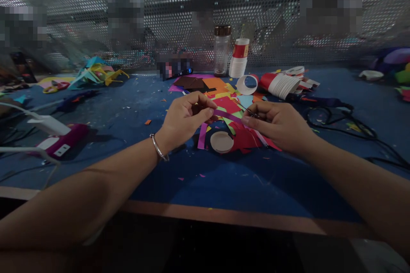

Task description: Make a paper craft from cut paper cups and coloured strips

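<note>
A narrow purple paper strip stretches between my two hands above the blue table. My left hand, with a silver bracelet at the wrist, pinches one end between thumb and forefinger. The other end meets the closed fingers of my right hand. A thin dark tool sticks out from the right fingers; its kind is hard to make out. Below the strip lie a round off-white disc, red paper pieces and a second purple strip.
Behind my hands are coloured paper sheets, stacked paper cups, a cut cup ring and a clear bottle. A corded tool trails black cable at right. A purple power strip sits at left.
</note>
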Tool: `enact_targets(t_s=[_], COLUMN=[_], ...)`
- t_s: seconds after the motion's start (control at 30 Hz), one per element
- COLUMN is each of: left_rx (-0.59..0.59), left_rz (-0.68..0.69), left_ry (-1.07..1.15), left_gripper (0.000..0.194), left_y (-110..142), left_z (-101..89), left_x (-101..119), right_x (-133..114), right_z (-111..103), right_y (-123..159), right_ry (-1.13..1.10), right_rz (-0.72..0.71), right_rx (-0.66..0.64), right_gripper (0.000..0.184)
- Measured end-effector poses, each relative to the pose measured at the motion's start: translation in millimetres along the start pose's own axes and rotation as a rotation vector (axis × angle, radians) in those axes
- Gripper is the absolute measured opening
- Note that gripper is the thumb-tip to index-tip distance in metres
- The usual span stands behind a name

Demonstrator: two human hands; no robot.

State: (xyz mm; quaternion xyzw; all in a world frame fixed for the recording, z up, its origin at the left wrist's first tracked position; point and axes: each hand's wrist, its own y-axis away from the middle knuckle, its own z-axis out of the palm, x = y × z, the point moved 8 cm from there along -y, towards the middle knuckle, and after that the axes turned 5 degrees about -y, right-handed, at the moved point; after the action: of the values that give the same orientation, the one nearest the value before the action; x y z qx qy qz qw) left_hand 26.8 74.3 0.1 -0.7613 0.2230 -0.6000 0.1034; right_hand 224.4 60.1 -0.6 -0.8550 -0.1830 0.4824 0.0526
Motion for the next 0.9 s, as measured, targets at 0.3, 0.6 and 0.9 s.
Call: enact_targets(t_s=[0.3,0.6,0.9], left_rx=[0.028,0.028,-0.058], left_rz=[-0.051,-0.332,-0.505], left_ry=[0.061,0.485,0.651], left_gripper=[0.007,0.022,0.018], left_y=[-1.1,2.3,14.9], left_z=[2.9,17.9,34.8], left_x=[-3.9,-21.9,-17.3], right_x=[-1.7,0.0,-9.1], right_z=[5.6,11.0,18.9], right_y=[-1.0,0.7,3.7], right_ry=[-0.076,-0.137,-0.216], right_rz=[0.005,0.055,0.03], right_rx=[-0.068,-0.098,-0.125], right_gripper=[0.036,0.038,0.032])
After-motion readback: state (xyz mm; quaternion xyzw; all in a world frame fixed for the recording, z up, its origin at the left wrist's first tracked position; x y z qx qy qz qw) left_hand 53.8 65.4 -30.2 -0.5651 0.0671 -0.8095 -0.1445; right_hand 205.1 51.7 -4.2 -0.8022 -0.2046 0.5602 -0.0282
